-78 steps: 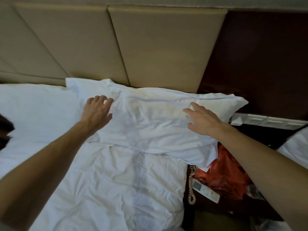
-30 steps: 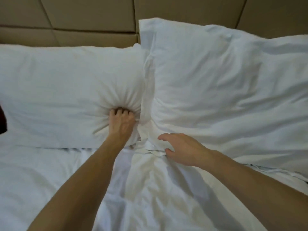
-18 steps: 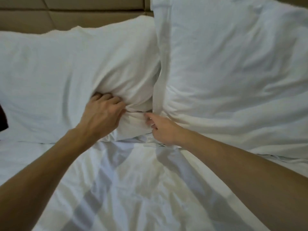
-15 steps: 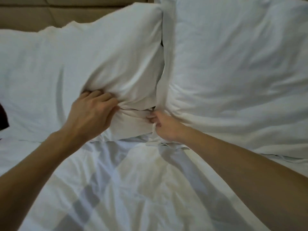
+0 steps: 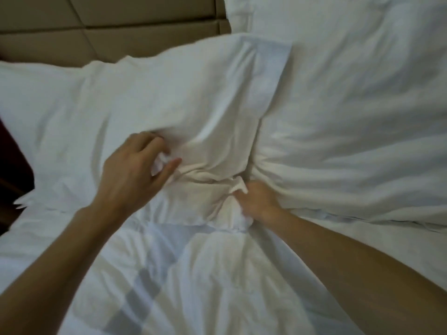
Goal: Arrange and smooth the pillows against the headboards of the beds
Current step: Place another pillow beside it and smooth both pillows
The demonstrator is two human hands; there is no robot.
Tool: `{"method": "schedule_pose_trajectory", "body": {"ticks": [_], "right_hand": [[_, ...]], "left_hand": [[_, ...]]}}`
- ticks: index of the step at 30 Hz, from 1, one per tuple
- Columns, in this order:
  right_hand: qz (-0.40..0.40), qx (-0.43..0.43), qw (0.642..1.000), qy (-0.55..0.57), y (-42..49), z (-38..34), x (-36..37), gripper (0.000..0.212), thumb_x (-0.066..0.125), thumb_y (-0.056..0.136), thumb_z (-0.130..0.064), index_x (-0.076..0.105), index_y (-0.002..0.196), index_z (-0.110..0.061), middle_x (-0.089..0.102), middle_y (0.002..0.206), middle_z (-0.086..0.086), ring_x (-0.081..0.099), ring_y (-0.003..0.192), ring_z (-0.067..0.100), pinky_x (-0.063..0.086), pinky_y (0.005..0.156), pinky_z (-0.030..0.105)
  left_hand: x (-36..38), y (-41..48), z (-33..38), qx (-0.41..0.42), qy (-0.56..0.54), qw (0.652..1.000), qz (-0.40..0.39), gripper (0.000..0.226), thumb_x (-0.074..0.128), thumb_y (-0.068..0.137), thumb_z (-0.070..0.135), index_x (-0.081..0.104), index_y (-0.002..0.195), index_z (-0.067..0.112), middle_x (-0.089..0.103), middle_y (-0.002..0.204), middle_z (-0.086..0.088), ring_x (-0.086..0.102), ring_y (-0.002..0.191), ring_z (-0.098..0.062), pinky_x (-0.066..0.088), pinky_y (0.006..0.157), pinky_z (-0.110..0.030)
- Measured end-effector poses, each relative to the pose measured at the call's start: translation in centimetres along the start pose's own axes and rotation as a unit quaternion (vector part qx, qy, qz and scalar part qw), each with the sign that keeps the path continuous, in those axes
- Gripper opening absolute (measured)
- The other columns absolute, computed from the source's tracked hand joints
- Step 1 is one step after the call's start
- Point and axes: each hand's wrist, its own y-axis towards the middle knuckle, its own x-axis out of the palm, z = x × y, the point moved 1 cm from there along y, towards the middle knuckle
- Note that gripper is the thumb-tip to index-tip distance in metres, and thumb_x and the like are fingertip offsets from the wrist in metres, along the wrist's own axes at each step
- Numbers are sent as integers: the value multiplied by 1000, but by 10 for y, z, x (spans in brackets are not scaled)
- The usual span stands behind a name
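Note:
Two white pillows lean against a tan padded headboard. The left pillow fills the middle and left; its right flap overlaps the right pillow. My left hand pinches a fold of the left pillow's case near its lower middle. My right hand is closed on the bunched lower right corner of the same pillow, in the gap between the two pillows. Its fingertips are hidden in the fabric.
A rumpled white duvet covers the bed below the pillows. Dark wooden furniture shows at the left edge beside the bed.
The left pillow has shifted right, so its flap now lies over the right pillow's edge. My left hand has loosened from a full grip to a pinch. More headboard shows at the top left.

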Motion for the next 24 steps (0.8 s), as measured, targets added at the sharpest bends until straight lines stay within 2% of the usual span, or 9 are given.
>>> {"method": "schedule_pose_trajectory", "body": {"ticks": [3,6,10,13,15,16,18,21,24], "right_hand": [[25,63,995,68,-10,21,-18,28,51,96,-33,67,93,-10,71,80,10,69,74,30,58,72,42],[-55,35,988,137,-29,20,-25,20,48,96,-12,64,86,-7,66,63,9,58,42,16,51,45,30],[-73,-29,995,67,-39,27,-34,11,53,85,-13,59,79,-20,69,77,3,70,72,23,59,69,40],[-109,-24,993,28,-44,35,-53,10,54,85,-20,63,90,-21,66,80,-5,68,84,20,53,75,33],[-132,-26,991,14,-49,39,-64,12,57,88,-23,65,94,-16,62,73,-10,62,73,10,49,70,27],[-140,-28,990,16,-50,41,-68,10,58,88,-23,65,91,-16,60,67,-12,57,65,3,47,68,24],[-155,-31,987,16,-52,39,-77,14,59,90,-21,60,76,-21,57,51,-21,51,50,-9,39,57,10],[-163,-41,986,-1,-48,32,-79,16,58,90,-19,63,78,-28,61,59,-19,54,55,-10,39,56,8],[-157,-47,986,10,-47,27,-76,26,59,83,-21,66,107,-19,72,96,-6,67,91,13,54,85,29]], "left_hand": [[37,11,17,133,140,979,-65,87,61,78,74,48,145,20,32,161,-17,31,148,-36,30,112,-62],[73,17,13,168,232,945,-158,120,61,57,83,21,159,33,7,167,-18,7,155,-35,6,111,-78],[88,49,4,42,283,940,-183,127,62,55,89,8,159,40,-4,168,-14,-3,156,-33,-2,113,-75],[107,57,29,-33,303,920,-246,136,60,53,90,-4,159,34,-20,164,-20,-15,153,-38,-3,111,-78],[110,54,50,-33,274,923,-267,128,62,53,86,19,158,27,-5,164,-28,-4,153,-42,2,110,-78],[104,56,58,-13,228,944,-237,111,60,56,86,40,148,26,17,161,-27,14,152,-41,10,112,-74],[80,76,68,29,123,989,-76,63,54,75,73,67,114,24,63,127,-11,55,122,-31,32,104,-54],[36,136,62,-1,65,989,130,25,48,91,32,62,105,16,64,97,-8,58,93,-34,37,83,-44],[25,195,31,-40,51,998,-14,35,49,94,28,55,126,15,60,120,-15,54,110,-39,40,94,-48]]}}
